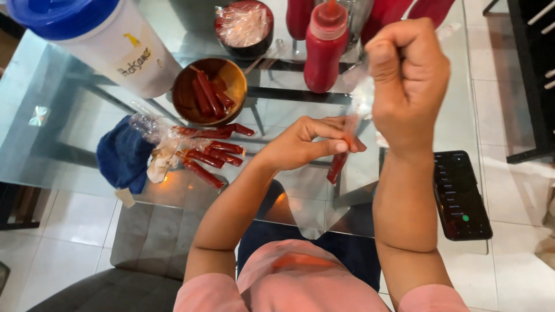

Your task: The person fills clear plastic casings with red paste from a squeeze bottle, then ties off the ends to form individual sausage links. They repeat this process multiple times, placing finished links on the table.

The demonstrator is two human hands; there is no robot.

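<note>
head view: left hand [300,144] is pinching the top of a thin red-filled plastic tube [337,166], hanging just above the glass table [52,104]; right hand [407,81] is clenching the clear tail of the tube, pulling it up taut. tube is looking light, soft, squashy, probably slick, likely to burst if squeezed; better gripping the empty film above the fill. filled tubes [208,153] are lying near the bowl [209,91].

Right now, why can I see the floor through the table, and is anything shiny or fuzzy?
In the head view the glass table is see-through, so floor tiles show beneath; a small bright glare spot sits near its left edge; the raised right hand looks slightly soft; the left hand pinching the filled red tube is sharper.
</note>
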